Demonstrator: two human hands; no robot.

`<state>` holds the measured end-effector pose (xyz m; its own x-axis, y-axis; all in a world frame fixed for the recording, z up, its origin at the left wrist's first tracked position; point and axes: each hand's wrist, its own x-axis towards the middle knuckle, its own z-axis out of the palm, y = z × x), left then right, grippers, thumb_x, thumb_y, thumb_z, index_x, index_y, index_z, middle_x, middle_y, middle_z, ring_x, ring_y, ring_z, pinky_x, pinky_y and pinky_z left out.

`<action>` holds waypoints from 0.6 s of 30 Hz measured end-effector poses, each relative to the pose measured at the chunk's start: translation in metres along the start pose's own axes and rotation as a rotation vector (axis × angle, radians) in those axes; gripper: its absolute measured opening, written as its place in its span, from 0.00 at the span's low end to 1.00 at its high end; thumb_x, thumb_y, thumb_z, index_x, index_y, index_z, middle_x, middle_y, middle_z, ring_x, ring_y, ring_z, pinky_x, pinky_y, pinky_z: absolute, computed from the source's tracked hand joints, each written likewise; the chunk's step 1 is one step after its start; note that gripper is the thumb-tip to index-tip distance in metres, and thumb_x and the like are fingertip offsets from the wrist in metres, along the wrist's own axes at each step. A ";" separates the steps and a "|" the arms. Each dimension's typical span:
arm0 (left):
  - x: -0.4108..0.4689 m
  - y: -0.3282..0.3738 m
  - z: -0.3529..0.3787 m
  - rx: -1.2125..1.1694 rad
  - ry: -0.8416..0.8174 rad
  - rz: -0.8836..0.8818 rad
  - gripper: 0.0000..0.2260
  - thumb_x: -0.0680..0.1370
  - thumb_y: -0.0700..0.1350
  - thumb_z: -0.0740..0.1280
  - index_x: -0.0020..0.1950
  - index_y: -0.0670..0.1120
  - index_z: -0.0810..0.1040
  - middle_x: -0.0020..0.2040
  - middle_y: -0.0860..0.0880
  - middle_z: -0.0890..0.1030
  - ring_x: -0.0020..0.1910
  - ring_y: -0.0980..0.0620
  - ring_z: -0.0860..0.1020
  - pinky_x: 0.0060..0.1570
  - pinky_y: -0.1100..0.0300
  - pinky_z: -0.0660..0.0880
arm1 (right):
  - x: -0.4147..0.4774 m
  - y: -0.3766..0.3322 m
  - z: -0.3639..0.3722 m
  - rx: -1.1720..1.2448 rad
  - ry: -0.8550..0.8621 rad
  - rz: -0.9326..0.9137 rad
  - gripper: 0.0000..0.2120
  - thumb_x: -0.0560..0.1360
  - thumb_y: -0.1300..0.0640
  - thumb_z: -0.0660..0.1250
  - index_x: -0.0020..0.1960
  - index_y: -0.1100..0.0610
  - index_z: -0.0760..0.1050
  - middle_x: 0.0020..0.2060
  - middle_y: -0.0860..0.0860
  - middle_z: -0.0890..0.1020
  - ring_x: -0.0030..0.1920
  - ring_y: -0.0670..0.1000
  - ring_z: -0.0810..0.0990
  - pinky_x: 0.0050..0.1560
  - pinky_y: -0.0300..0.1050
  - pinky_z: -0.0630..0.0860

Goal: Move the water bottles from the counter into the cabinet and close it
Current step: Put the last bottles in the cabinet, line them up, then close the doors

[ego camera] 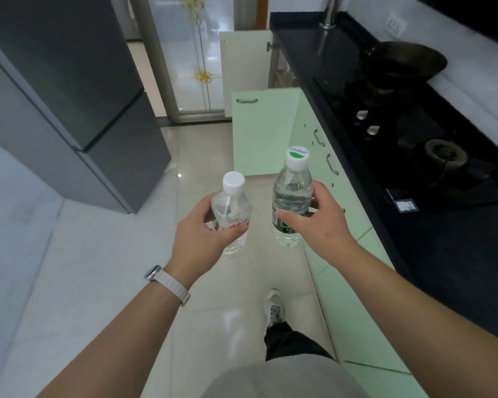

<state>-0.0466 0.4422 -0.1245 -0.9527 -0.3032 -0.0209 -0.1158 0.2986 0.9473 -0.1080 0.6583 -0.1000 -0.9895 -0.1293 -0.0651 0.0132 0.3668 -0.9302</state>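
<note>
My left hand (203, 225) grips a clear water bottle with a plain white cap (233, 205), held upright over the floor. My right hand (318, 222) grips a second clear water bottle with a green-marked cap and dark green label (292, 191), also upright. Both bottles are in the air in front of me, left of the green cabinet fronts. A green cabinet door (263, 130) stands swung open ahead of the bottles. What lies inside that cabinet is hidden from this angle.
A black counter (431, 239) with a gas hob (414, 156) and a dark wok (403, 61) runs along the right. Farther back, a white cabinet door (246, 58) is open. A dark grey fridge (69, 96) stands left. Glossy tiled floor (98, 268) lies between.
</note>
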 end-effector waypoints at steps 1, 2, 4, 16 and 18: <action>0.012 0.002 0.003 0.005 0.013 -0.002 0.24 0.69 0.48 0.82 0.62 0.58 0.80 0.51 0.66 0.84 0.52 0.67 0.81 0.51 0.67 0.77 | 0.016 -0.001 0.002 0.007 -0.016 -0.009 0.23 0.68 0.54 0.78 0.58 0.41 0.73 0.48 0.36 0.81 0.49 0.32 0.78 0.50 0.34 0.75; 0.024 0.003 0.007 0.013 0.028 -0.006 0.24 0.69 0.48 0.82 0.62 0.58 0.80 0.51 0.66 0.84 0.51 0.66 0.81 0.51 0.69 0.76 | 0.032 -0.002 0.004 0.018 -0.030 -0.015 0.22 0.67 0.53 0.78 0.56 0.40 0.73 0.47 0.36 0.81 0.49 0.33 0.78 0.51 0.37 0.76; 0.050 0.008 0.012 0.030 0.052 -0.025 0.24 0.68 0.49 0.82 0.61 0.58 0.80 0.50 0.65 0.84 0.52 0.65 0.81 0.51 0.68 0.76 | 0.064 -0.002 0.005 0.037 -0.055 -0.017 0.23 0.67 0.53 0.79 0.56 0.40 0.73 0.47 0.37 0.82 0.49 0.35 0.79 0.54 0.43 0.78; 0.190 0.045 0.043 0.065 0.157 -0.035 0.26 0.68 0.49 0.83 0.63 0.58 0.80 0.53 0.65 0.84 0.53 0.66 0.81 0.49 0.71 0.76 | 0.233 -0.021 -0.015 0.049 -0.148 -0.081 0.22 0.66 0.49 0.78 0.56 0.40 0.73 0.46 0.33 0.81 0.48 0.35 0.79 0.55 0.48 0.79; 0.205 0.045 0.041 0.057 0.172 -0.037 0.26 0.68 0.48 0.83 0.63 0.57 0.80 0.52 0.65 0.84 0.53 0.66 0.81 0.47 0.74 0.75 | 0.253 -0.025 -0.009 0.049 -0.159 -0.091 0.22 0.66 0.48 0.78 0.55 0.38 0.72 0.46 0.33 0.81 0.48 0.35 0.79 0.56 0.48 0.79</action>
<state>-0.2591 0.4303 -0.0997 -0.8858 -0.4640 0.0042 -0.1702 0.3333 0.9273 -0.3598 0.6244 -0.0903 -0.9516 -0.3056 -0.0322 -0.0648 0.3020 -0.9511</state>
